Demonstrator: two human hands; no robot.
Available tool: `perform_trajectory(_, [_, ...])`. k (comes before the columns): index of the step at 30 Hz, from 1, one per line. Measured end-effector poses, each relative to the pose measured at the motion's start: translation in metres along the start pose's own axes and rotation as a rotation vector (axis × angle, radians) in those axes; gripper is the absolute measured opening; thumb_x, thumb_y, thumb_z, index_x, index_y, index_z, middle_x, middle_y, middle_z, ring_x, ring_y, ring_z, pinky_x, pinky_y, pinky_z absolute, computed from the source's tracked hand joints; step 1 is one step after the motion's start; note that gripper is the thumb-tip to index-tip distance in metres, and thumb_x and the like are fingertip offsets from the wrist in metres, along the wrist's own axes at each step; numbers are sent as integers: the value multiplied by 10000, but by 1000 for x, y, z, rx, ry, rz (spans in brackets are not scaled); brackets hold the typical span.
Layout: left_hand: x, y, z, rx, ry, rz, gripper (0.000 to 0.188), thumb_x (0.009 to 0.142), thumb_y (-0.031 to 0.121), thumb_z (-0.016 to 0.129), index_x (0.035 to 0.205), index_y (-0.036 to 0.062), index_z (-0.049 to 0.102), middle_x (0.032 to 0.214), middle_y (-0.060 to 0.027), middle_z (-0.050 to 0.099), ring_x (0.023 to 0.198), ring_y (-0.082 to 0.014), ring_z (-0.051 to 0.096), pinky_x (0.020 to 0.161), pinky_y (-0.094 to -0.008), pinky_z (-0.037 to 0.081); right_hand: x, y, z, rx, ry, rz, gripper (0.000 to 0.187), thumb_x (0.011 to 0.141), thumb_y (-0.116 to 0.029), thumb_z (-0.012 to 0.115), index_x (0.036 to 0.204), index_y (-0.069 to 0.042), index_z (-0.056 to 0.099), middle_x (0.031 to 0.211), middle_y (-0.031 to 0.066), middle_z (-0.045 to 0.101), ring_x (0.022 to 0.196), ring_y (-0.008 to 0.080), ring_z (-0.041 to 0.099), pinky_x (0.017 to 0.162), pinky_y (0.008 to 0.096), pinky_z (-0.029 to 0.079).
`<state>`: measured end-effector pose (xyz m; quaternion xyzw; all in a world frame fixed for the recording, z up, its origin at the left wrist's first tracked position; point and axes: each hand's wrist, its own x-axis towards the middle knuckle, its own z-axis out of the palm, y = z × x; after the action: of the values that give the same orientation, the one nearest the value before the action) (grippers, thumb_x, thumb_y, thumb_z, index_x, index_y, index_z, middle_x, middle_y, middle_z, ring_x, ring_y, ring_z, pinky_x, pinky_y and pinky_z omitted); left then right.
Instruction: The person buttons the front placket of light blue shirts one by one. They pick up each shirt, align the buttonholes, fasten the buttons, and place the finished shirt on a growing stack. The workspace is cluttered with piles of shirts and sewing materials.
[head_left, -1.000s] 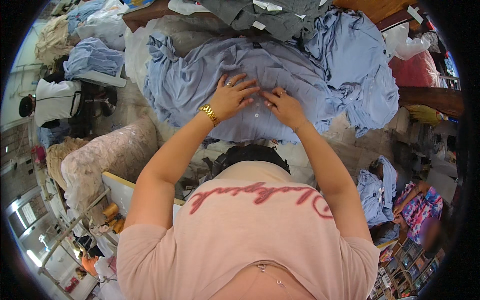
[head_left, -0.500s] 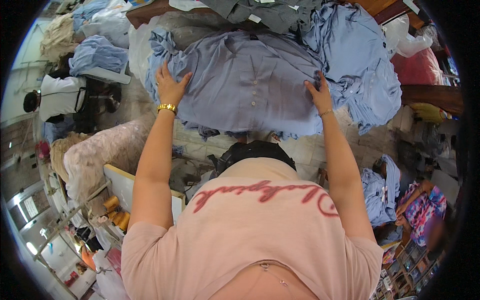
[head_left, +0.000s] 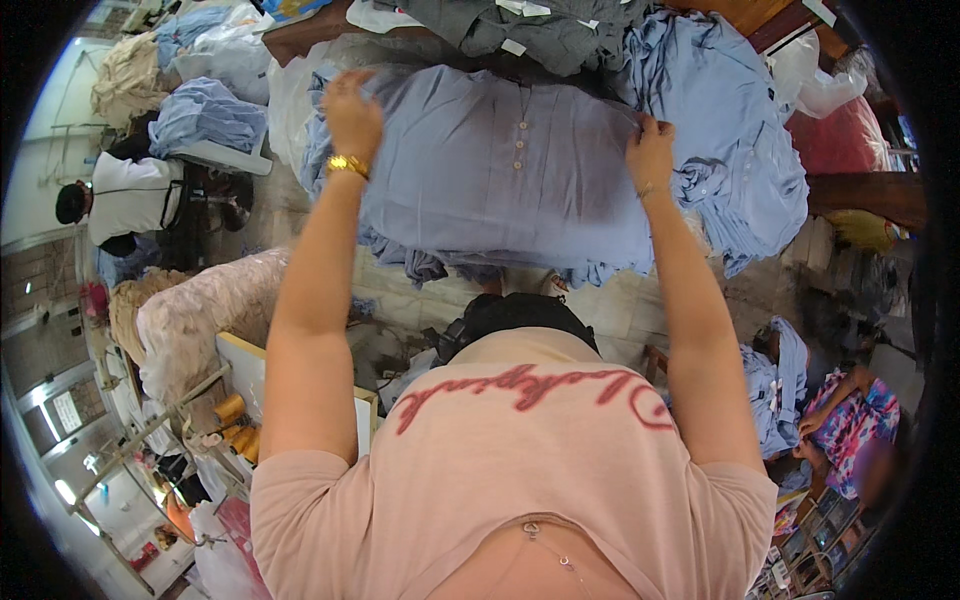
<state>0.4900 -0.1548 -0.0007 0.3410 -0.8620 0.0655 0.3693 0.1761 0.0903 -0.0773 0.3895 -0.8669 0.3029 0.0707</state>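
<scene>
A light blue buttoned shirt (head_left: 500, 180) is spread flat on top of a pile of similar blue garments. My left hand (head_left: 352, 118), with a gold bracelet at the wrist, grips the shirt's far left corner. At the shirt's right edge my right hand (head_left: 651, 152) pinches the cloth beside a bunched blue sleeve. A row of small buttons runs down the middle of the shirt between my hands.
Dark grey garments (head_left: 520, 25) lie beyond the shirt, more blue ones (head_left: 740, 150) heaped to the right. A person in white (head_left: 130, 200) sits at the left near folded blue cloth (head_left: 205, 115). A pink-patterned bundle (head_left: 200, 310) and thread cones (head_left: 232, 410) are at lower left. Another person (head_left: 850, 430) sits at lower right.
Both hands moved from the middle of the shirt out to its sides, then further up to its far corners. The shirt now lies smoother and wider.
</scene>
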Motion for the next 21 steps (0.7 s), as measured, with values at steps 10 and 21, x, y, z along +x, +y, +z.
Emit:
perform_trajectory(10, [-96,109,-14,-28,-753,289,587,771,540,479,1294,300,359,1383,-13,264,1270,-231,217,992,-592,40,-130,-103,-27,334,-812,-310,250,809,-274,529,977,-101,595,857,124,543,772,310,550,641,399,435])
perform_trajectory(21, [-156,-29,-56,-544,-258,-971,469,795,268,586,1177,24,463,1244,-169,422,1147,-258,411,944,-337,317,-179,32,-31,649,21,752,190,785,-149,603,921,-24,559,778,46,520,496,143,439,444,255,364])
